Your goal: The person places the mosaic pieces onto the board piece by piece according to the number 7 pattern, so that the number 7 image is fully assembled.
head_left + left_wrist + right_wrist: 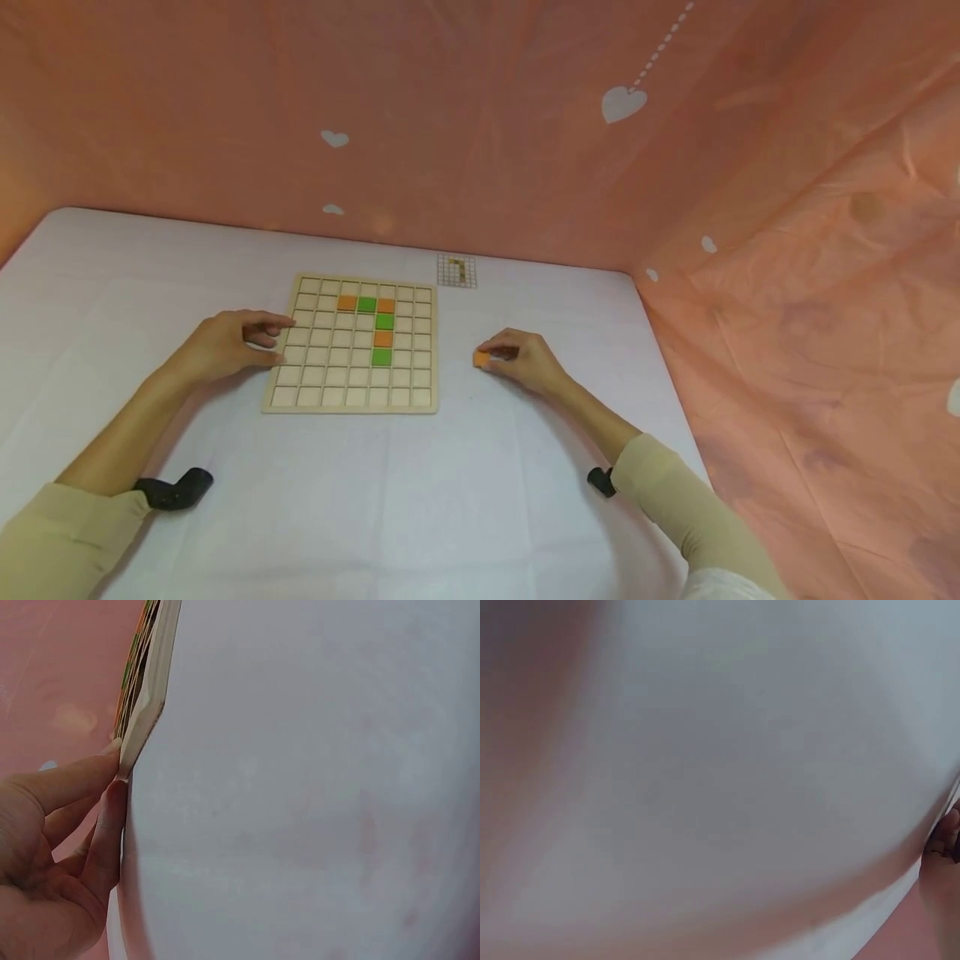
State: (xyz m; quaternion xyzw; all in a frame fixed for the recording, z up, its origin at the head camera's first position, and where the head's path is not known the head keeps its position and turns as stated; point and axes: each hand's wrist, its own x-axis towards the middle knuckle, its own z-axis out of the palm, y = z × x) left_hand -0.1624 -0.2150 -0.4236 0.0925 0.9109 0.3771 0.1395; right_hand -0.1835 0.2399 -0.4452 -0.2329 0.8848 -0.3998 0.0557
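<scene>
A square wooden grid board (pixel 351 411) lies flat on the table, seen edge-on in the left wrist view. Orange and green square tiles sit in its cells in a shape like a 7, the lowest a green tile (pixel 382 357). At the board's left edge, my left hand (pixel 225 340) touches the rim with thumb and forefinger spread apart. To the right of the board, my right hand (pixel 531 361) pinches an orange tile (pixel 480 358) between thumb and fingers, low over the cloth. The tile does not show in the right wrist view, where a brown blur fills the left side.
A small card (pixel 457 272) printed with a grid and a 7-shaped pattern lies behind the board's right corner. White cloth (pixel 450 500) covers the table. An orange curtain (pixel 480 125) with white hearts hangs behind and to the right. Black wrist devices (pixel 176 489) sit below both forearms.
</scene>
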